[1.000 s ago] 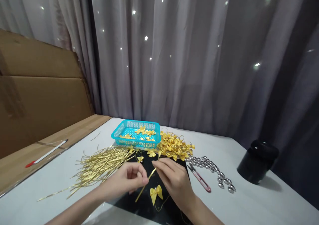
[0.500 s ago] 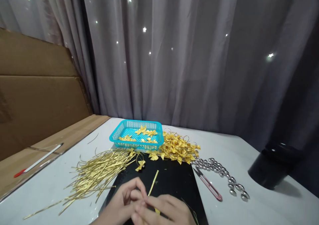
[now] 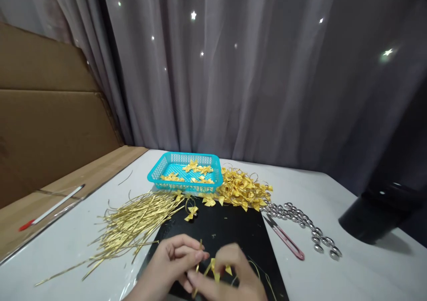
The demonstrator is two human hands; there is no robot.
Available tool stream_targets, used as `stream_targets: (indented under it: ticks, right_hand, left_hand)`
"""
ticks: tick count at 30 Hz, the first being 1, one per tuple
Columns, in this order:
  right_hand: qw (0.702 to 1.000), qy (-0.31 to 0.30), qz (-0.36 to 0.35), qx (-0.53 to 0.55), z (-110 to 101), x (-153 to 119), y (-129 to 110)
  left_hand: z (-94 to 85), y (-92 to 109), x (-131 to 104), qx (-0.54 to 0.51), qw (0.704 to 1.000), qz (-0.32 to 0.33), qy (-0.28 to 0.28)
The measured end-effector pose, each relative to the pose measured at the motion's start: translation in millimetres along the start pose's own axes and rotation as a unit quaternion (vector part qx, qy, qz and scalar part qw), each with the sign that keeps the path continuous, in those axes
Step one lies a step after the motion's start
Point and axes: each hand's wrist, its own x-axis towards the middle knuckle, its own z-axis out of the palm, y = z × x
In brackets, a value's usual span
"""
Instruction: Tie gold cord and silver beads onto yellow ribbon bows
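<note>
My left hand [image 3: 176, 263] is closed, its thumb and fingers pinching a thin gold twist tie [image 3: 197, 267] that stands upright above the black mat [image 3: 230, 225]. Close beside it, my right hand [image 3: 235, 274] is blurred by motion. Its fingers are curled, and one digit reaches to the lower part of the tie; its grip is not clear. A gold ribbon bow [image 3: 216, 272] shows in the gap of the right hand, partly covered by it. Whether that bow is held or lies on the mat cannot be made out.
Loose gold ties [image 3: 140, 223] lie left of the mat. Behind it are a blue basket [image 3: 185, 186] with bows, a heap of gold bows [image 3: 243, 187] and a single bow [image 3: 191, 213]. To the right are thread snips [image 3: 287, 241], silver beads [image 3: 300, 218] and a black container [image 3: 363, 216].
My hands, pressed together before, have come slightly apart, the right one lifting its curled fingers. More of the gold bow now shows. The whole view has shifted a little.
</note>
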Motion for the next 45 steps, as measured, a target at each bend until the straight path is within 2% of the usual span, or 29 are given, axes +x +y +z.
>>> stream_targets:
  ticks: [2,4,7,9,12,17,21,26,34,39,45]
  right_hand:
    - [0.998,0.041,0.016,0.039,-3.9,12.6,0.4]
    - [0.988,0.073,0.081,0.109,-5.1,21.4,1.0]
    - [0.951,0.079,0.214,0.210,-3.9,26.0,2.5]
    - [0.923,0.077,0.272,0.261,-2.8,25.9,4.2]
    - [0.886,0.079,0.336,0.309,-1.9,26.2,6.1]
    - [0.828,0.092,0.422,0.358,0.6,28.6,3.9]
    - [0.797,0.101,0.438,0.403,3.9,27.1,2.2]
    - [0.788,0.121,0.442,0.412,7.5,24.1,5.0]
    - [0.777,0.118,0.453,0.420,7.1,27.7,0.2]
    - [0.787,0.118,0.449,0.407,5.9,30.4,-1.2]
    - [0.782,0.125,0.449,0.413,9.7,28.4,0.1]
  left_hand:
    - [-0.3,-1.0,-0.5,0.013,1.000,0.004,-0.012]
    - [0.8,0.0,-2.0,0.028,1.000,0.008,-0.010]
    - [3.6,3.3,-4.9,0.043,0.999,0.002,0.006]
    - [5.0,5.1,-6.2,0.048,0.999,-0.007,0.017]
    - [5.5,5.2,-6.6,0.055,0.998,-0.010,0.025]
    - [5.4,2.2,-5.7,0.050,0.999,-0.015,0.003]
    - [8.1,2.9,-7.8,0.050,0.999,-0.018,0.000]
    - [11.4,4.9,-10.4,0.053,0.998,-0.015,-0.011]
    - [9.2,1.7,-9.2,0.061,0.998,-0.004,-0.008]
    - [8.4,-0.5,-9.2,0.075,0.997,-0.004,-0.017]
    - [9.6,-3.0,-9.9,0.088,0.996,0.001,-0.021]
